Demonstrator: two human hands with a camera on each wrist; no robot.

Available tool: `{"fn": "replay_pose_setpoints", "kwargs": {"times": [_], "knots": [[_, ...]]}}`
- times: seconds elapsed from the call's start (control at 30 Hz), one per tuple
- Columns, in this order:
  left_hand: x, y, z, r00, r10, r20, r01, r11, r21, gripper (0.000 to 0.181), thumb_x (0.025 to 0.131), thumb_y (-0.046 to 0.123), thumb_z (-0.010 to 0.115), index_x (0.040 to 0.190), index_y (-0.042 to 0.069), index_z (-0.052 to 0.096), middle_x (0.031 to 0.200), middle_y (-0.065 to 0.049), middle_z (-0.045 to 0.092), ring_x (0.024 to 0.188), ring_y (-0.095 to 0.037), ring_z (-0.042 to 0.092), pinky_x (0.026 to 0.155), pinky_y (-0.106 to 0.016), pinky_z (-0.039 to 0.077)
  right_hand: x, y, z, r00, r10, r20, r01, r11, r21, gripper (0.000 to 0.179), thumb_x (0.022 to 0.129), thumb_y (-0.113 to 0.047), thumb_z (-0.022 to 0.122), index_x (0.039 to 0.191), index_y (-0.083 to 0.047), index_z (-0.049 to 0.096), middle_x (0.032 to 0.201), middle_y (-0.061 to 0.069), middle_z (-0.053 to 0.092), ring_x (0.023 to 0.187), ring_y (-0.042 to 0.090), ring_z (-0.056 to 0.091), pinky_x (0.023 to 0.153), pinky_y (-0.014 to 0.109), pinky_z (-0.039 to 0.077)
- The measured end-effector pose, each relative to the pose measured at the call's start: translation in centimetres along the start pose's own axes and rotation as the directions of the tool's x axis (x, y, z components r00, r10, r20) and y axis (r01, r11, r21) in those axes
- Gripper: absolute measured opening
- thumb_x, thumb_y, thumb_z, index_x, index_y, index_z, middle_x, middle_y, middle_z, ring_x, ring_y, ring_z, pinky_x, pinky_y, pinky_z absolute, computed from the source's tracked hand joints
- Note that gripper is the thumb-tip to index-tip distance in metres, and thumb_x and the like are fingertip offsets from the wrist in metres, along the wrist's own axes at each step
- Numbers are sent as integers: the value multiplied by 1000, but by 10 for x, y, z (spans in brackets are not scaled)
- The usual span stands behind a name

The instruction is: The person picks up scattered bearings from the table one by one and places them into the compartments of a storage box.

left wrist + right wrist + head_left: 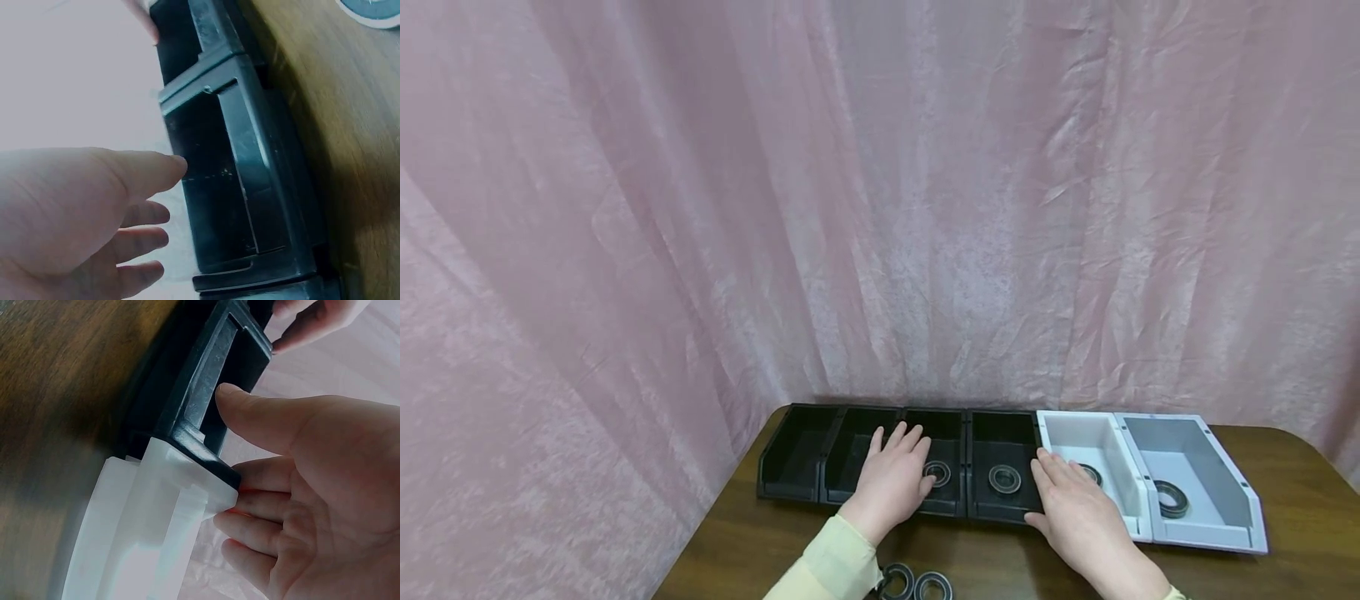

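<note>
My left hand (891, 479) is held with its fingers spread over the front of the black bins (797, 492), holding nothing. A bearing (947, 474) shows beside its thumb in one black bin, and another bearing (1004, 490) lies in the bin to the right. My right hand (1078, 512), fingers extended, is over the border between the last black bin and the white bin (1138, 500). Partly behind its fingers, a bearing (1093, 473) sits in the white bin. In the right wrist view, the fingertips are right at the seam between black bin (200, 394) and white bin.
At the right end, a grey bin (1210, 533) contains a bearing (1180, 503). Two more bearings (946, 585) lie on the wooden table (722, 550) near the left sleeve (827, 558). Pink curtain (925, 250) hangs behind the row.
</note>
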State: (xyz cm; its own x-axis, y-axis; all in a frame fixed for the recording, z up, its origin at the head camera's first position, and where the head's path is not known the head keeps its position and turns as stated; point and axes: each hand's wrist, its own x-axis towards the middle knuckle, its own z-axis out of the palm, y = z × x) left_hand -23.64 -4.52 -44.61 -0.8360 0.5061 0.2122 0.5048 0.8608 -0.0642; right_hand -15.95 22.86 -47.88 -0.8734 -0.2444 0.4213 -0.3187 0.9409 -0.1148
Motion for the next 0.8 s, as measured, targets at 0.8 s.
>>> {"fn": "replay_pose_setpoints", "kwargs": {"times": [0.8], "knots": [[-35,4,-15,997,75,-28,-76,996,-49,68,105,52,73,158,12,60,166,-7,55,157,-31,46,127,-63,35,0,0,0,1000,-13,-26,13,1000,2,73,82,-27,98,136,13,68,145,30,65,134,48,64,114,61,50]]}}
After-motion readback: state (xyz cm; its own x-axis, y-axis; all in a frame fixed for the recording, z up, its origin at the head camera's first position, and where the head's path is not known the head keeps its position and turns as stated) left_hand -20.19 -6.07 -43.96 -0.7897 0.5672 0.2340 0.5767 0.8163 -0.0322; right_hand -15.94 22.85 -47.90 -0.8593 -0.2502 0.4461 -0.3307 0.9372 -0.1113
